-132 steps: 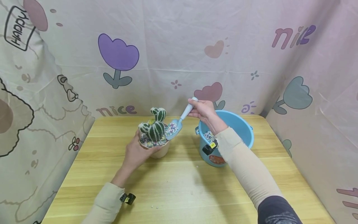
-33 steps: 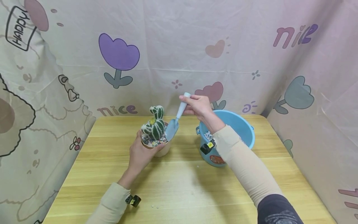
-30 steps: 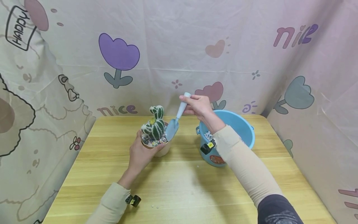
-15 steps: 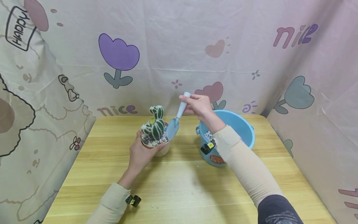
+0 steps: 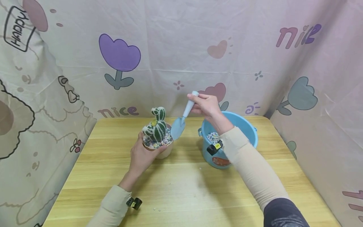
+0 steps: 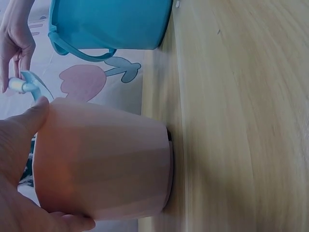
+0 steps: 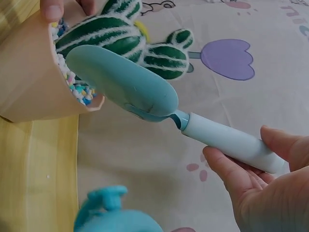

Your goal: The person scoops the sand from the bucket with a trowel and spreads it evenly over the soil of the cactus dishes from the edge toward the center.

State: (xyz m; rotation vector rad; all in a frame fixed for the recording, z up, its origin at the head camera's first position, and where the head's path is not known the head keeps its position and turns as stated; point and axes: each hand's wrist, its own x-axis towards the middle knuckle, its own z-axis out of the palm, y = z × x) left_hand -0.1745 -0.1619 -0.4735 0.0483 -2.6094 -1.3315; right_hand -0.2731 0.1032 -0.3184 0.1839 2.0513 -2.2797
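Note:
A potted cactus (image 5: 157, 130), green with white stripes, stands in a tan pot (image 5: 165, 153) with coloured pebbles around its base. My left hand (image 5: 141, 157) grips the pot by its rim; in the left wrist view the thumb lies over the near wall of the pot (image 6: 106, 159). My right hand (image 5: 208, 107) holds a light-blue trowel (image 5: 178, 128) near the end of its pale handle, thumb and fingers around it. Its blade points down at the pot's right rim, and no pebbles show on it. In the right wrist view the trowel blade (image 7: 125, 82) overlaps the cactus.
A blue bucket (image 5: 207, 154) with pebbles (image 5: 212, 137) inside stands right of the pot, partly behind my right forearm. A few loose bits lie on the wooden table (image 5: 181, 189). A printed cloth (image 5: 175, 41) hangs behind and at both sides.
Pebbles lay on the trowel blade at first; it was then tipped steeply at the pot rim and now shows bare. Since half a second ago the trowel has shifted slightly right.

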